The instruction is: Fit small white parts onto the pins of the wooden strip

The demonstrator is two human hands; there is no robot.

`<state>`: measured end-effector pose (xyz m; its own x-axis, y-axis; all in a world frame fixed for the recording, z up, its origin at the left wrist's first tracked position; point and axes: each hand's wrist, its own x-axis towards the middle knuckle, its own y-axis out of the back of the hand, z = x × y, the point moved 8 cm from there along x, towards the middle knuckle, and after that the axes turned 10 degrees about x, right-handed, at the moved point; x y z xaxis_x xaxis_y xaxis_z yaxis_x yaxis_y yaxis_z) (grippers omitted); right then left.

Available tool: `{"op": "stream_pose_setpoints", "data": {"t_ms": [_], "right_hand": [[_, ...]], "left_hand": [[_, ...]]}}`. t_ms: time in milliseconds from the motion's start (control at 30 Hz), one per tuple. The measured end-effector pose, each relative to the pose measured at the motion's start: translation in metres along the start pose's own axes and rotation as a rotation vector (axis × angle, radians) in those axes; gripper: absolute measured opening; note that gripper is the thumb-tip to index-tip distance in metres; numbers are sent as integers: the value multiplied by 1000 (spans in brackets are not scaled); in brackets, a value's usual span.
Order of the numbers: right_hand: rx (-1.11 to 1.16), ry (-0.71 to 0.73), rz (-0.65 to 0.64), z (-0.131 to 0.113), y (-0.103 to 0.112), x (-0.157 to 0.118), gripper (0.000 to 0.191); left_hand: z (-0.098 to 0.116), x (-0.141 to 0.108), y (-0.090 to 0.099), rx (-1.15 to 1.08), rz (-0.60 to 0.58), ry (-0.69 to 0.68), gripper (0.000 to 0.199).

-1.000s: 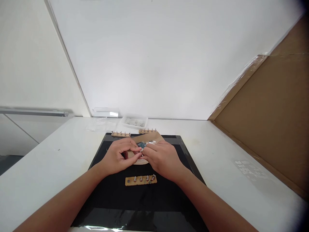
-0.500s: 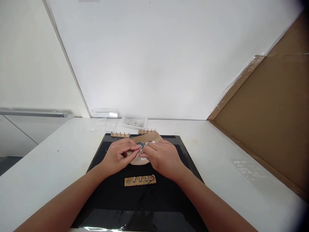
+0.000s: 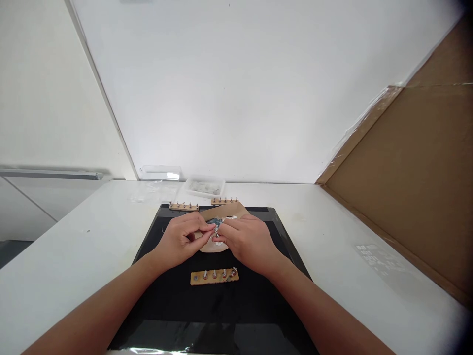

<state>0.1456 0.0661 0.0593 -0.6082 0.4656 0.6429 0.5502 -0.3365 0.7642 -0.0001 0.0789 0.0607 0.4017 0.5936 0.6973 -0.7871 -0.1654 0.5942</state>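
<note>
My left hand [image 3: 186, 236] is closed in a pinch, its thumb and index fingertip meeting my right hand's fingers. My right hand [image 3: 249, 241] is also closed, fingers bent inward. Between the fingertips sits a small shiny metal piece [image 3: 217, 234], mostly covered, its kind too small to tell. Under both hands lies a tan sheet [image 3: 212, 249] with blue-grey and white small bits on it, partly hidden by the fingers. Closer to me, a wooden strip [image 3: 199, 281] carries several small upright metal pieces; its left end shows a bare round spot.
A black mat [image 3: 218, 308] lies under everything on the white table [image 3: 343, 246]. At its far edge are two more wooden strips [image 3: 184, 207] with metal pieces. Behind stand a clear plastic box [image 3: 205, 187] and clear bags [image 3: 153, 192]. Cardboard [image 3: 406, 187] walls the right side.
Both hands stay in nearly the same place. Only the fingertips have shifted slightly around the small metal piece.
</note>
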Motion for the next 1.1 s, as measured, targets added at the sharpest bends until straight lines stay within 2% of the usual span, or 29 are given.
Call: {"op": "stream_pose_setpoints", "data": {"t_ms": [233,733,1100], "right_hand": [[13,4,-14,0,-3,-1,31],[35,-18,-4,-2,-3,0,32],[38,20,28,-4,-4,1,29]], "left_hand": [[3,3,1,-25,-11,-10,10],[1,4,1,-59,-37,-11,12],[-2,3,1,-115,-64,18,8]]}}
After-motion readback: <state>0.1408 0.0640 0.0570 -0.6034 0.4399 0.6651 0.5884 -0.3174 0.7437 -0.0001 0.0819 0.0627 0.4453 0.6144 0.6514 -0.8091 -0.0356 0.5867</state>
